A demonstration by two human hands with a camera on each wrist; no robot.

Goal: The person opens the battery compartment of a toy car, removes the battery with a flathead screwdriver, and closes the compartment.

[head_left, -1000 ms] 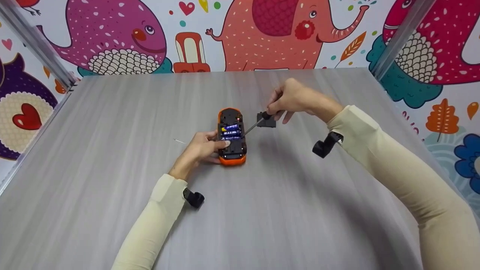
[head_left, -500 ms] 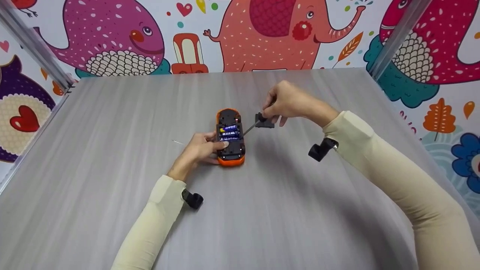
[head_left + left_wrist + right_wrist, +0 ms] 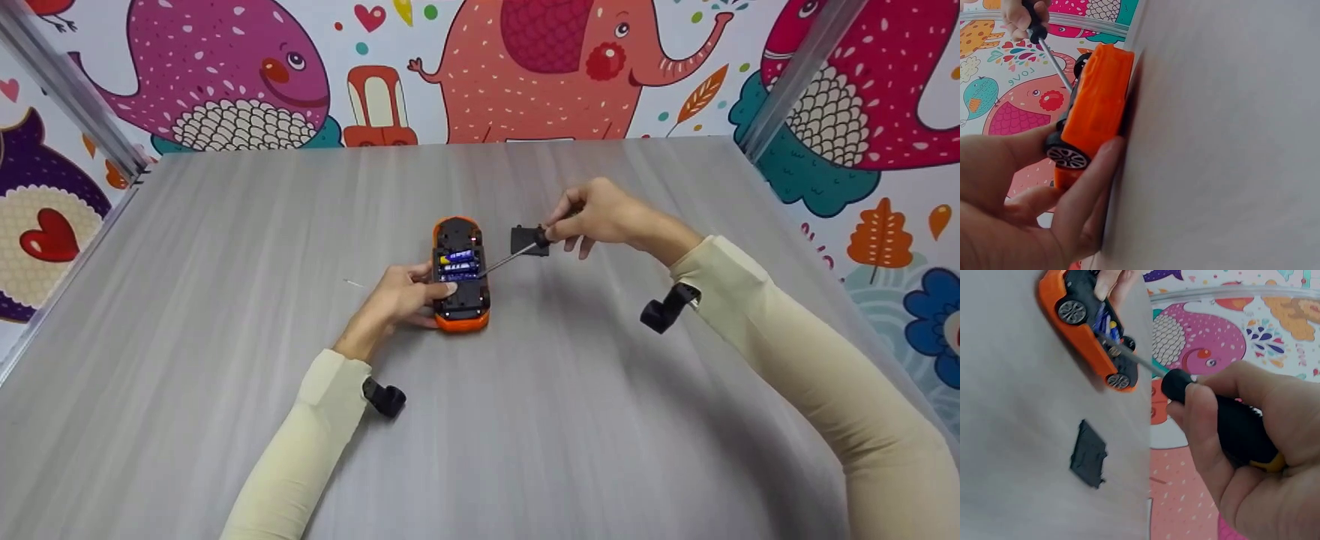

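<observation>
An orange toy car (image 3: pixel 463 322) lies upside down on the table, its black underside facing up. Several blue batteries (image 3: pixel 458 267) sit in its uncovered battery compartment. My left hand (image 3: pixel 401 295) grips the car's left side, thumb on the underside and fingers along the body, as the left wrist view also shows. In my right hand (image 3: pixel 600 216) is a screwdriver (image 3: pixel 1241 427), held by its black handle. Its metal shaft (image 3: pixel 510 260) slants down to the left, with the tip at the battery compartment's right edge, by the batteries.
A black battery cover (image 3: pixel 1089 454) lies on the table to the right of the car. Left of my left hand lies a small thin light-coloured piece (image 3: pixel 352 283). Cartoon-printed walls (image 3: pixel 555 67) stand behind the table.
My right hand has moved right and slightly nearer, tilting the screwdriver flatter, and its tip has shifted from the car's right side onto the compartment edge. My left hand stays on the car.
</observation>
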